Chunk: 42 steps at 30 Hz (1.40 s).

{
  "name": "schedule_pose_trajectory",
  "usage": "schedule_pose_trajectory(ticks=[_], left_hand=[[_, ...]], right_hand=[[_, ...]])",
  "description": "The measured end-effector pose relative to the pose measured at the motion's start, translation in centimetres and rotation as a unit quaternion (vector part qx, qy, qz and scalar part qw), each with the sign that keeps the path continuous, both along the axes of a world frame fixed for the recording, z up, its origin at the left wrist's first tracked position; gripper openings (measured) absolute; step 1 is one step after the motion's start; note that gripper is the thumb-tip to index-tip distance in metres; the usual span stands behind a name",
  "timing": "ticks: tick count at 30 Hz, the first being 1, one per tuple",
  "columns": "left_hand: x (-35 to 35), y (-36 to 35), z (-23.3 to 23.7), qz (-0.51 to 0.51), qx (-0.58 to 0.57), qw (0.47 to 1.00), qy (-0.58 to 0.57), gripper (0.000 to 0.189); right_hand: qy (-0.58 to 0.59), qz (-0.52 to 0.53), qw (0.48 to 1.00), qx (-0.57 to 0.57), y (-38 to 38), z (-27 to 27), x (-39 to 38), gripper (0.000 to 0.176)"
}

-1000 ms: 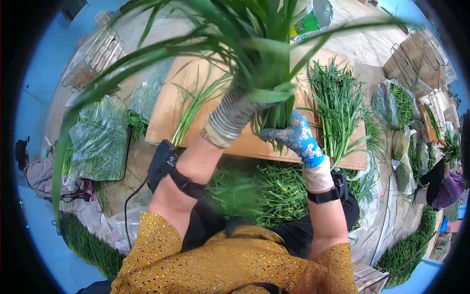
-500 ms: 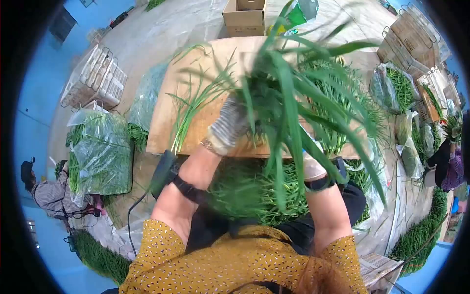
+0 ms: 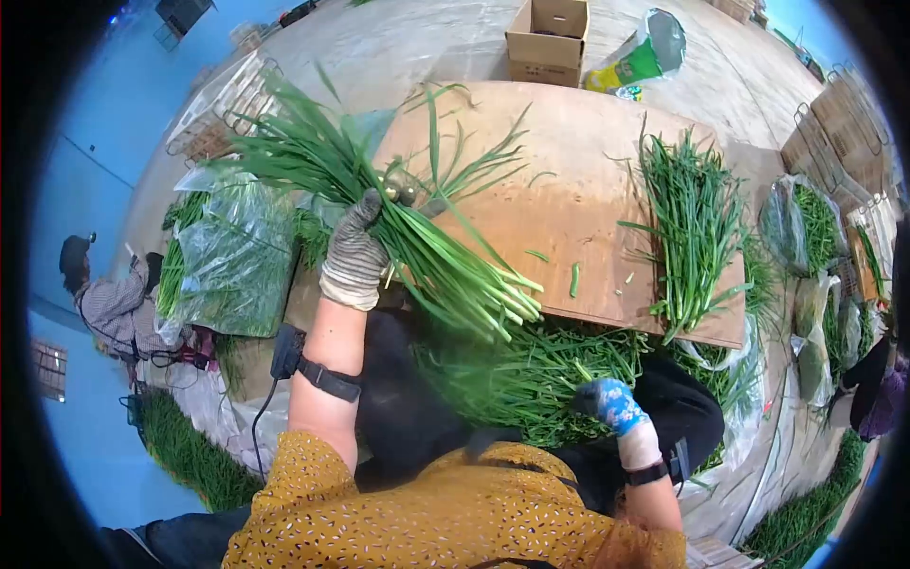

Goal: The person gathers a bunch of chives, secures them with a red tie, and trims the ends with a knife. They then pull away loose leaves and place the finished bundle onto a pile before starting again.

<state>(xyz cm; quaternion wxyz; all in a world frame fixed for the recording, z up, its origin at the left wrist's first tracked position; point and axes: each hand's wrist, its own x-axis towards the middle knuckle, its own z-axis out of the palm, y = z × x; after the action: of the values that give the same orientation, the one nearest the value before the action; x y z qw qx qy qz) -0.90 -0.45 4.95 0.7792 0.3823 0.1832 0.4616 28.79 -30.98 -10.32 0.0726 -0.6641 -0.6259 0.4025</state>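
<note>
My left hand [image 3: 358, 248], in a grey striped glove, is closed round a bunch of garlic chives [image 3: 427, 251]. The leaves point up to the left and the pale cut stems down to the right, over the board's front edge. Low on the right, my right hand [image 3: 611, 406] wears a blue flowered glove. It is beside the loose heap of greens [image 3: 531, 375] in front of my lap; its dark fingertips are blurred. A few loose chives [image 3: 474, 175] lie behind the held bunch on the wooden board [image 3: 559, 218]. Another pile of chives [image 3: 692, 228] rests on the board's right side.
Beyond the board stand a cardboard box [image 3: 547, 43] and a green and yellow bag [image 3: 645, 52]. Plastic-wrapped greens [image 3: 237, 256] are at left, near a person in a checked shirt [image 3: 114, 308]. Crates [image 3: 844, 123] and bagged greens [image 3: 806, 228] stand at right, with another person partly visible.
The bunch has swung from the middle to the left in my left hand, its stems now pointing right. My right hand has come away from it, down towards the heap. My view has shifted.
</note>
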Motion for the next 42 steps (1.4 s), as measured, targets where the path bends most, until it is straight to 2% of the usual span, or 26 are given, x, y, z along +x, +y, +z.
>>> schedule_pose_trajectory(ticks=[1,4,6,8,10,12,13,14,16,18,20,22,23,24,26,29,30,31,32,34,35,36,38,40,41,42], left_hand=[[0.9,-1.0,1.0,-0.010,0.029,0.998,-0.048,0.017],[1.2,-1.2,0.9,-0.018,0.030,0.997,-0.069,0.017],[2.5,-2.3,1.5,-0.033,0.010,0.996,-0.084,0.016],[3.7,-3.3,2.0,-0.066,-0.005,0.991,-0.119,0.015],[3.7,-3.1,1.3,-0.073,-0.041,0.988,-0.129,0.014],[2.6,-2.8,1.4,-0.035,-0.051,0.993,-0.099,0.016],[2.0,-2.8,1.7,-0.003,-0.037,0.996,-0.086,0.019],[1.2,-2.8,1.8,0.029,-0.039,0.996,-0.078,0.019],[0.0,-2.5,1.8,0.088,-0.040,0.993,-0.068,0.021],[-0.7,-1.6,0.7,0.076,-0.035,0.995,-0.063,0.021],[0.7,-1.9,0.3,0.044,-0.028,0.994,-0.099,0.021],[2.2,-3.2,0.5,0.004,-0.046,0.993,-0.106,0.018],[3.0,-3.8,0.6,-0.026,-0.044,0.992,-0.116,0.018],[3.7,-4.5,0.9,-0.057,-0.041,0.990,-0.125,0.018],[4.7,-5.8,1.2,-0.070,-0.015,0.991,-0.115,0.020],[4.1,-6.5,1.4,-0.069,0.022,0.993,-0.088,0.021],[3.5,-6.3,1.2,-0.040,0.002,0.994,-0.103,0.021],[2.9,-5.8,0.8,-0.011,-0.019,0.993,-0.119,0.021],[2.4,-5.4,0.7,0.016,-0.037,0.990,-0.136,0.022],[1.4,-5.0,1.2,0.053,-0.047,0.991,-0.112,0.019],[0.9,-4.2,0.5,0.068,-0.052,0.990,-0.111,0.019],[1.2,-4.1,0.5,0.077,-0.057,0.989,-0.109,0.018],[2.3,-5.0,0.5,0.073,-0.081,0.990,-0.091,0.017],[3.1,-5.5,0.8,0.044,-0.083,0.992,-0.086,0.017],[3.5,-5.1,0.3,0.032,-0.083,0.990,-0.105,0.018],[3.2,-4.8,0.0,0.034,-0.100,0.990,-0.089,0.019]], right_hand=[[-0.091,0.084,0.990,-0.064,-0.7,-1.5,0.8,0.031],[-0.075,-0.055,0.958,0.270,2.1,3.7,-0.4,0.053],[0.174,-0.186,0.915,0.313,5.1,7.6,-2.1,0.065],[0.367,-0.239,0.871,0.221,7.5,9.5,-3.9,0.061],[0.462,-0.265,0.839,0.111,9.2,6.6,-4.7,0.037],[0.370,-0.290,0.882,0.037,7.9,8.3,-4.7,0.019],[0.416,-0.261,0.863,0.117,6.7,5.1,-4.4,0.017],[0.386,-0.257,0.881,0.098,5.2,4.5,-3.8,0.014],[0.107,-0.126,0.980,0.111,1.9,2.4,-1.9,0.016],[-0.102,-0.011,0.978,0.182,1.5,3.8,-2.2,0.026],[0.041,-0.155,0.935,0.317,3.5,6.5,-3.8,0.026],[0.257,-0.269,0.898,0.234,6.1,8.9,-5.1,0.025],[0.357,-0.300,0.865,0.185,7.5,7.1,-5.6,0.025],[0.363,-0.351,0.856,0.113,8.4,7.9,-6.5,0.028],[0.467,-0.381,0.791,0.102,9.9,6.4,-8.1,0.030],[0.467,-0.408,0.774,0.127,8.5,6.0,-8.5,0.028],[0.392,-0.406,0.815,0.130,7.7,5.0,-7.8,0.027],[0.240,-0.341,0.906,0.069,6.4,4.6,-6.5,0.028],[0.078,-0.262,0.962,0.008,5.0,4.4,-5.1,0.028],[-0.055,-0.072,0.995,-0.042,1.9,1.5,-2.5,0.036],[-0.115,-0.102,0.988,0.020,1.5,1.8,-2.8,0.047],[0.006,-0.212,0.969,0.126,1.9,2.8,-3.1,0.050],[0.221,-0.331,0.892,0.212,4.2,5.3,-4.0,0.047],[0.387,-0.338,0.822,0.246,6.8,6.4,-5.4,0.038],[0.392,-0.374,0.818,0.191,7.8,6.0,-5.8,0.028],[0.323,-0.383,0.826,0.260,8.2,6.0,-6.2,0.020]])
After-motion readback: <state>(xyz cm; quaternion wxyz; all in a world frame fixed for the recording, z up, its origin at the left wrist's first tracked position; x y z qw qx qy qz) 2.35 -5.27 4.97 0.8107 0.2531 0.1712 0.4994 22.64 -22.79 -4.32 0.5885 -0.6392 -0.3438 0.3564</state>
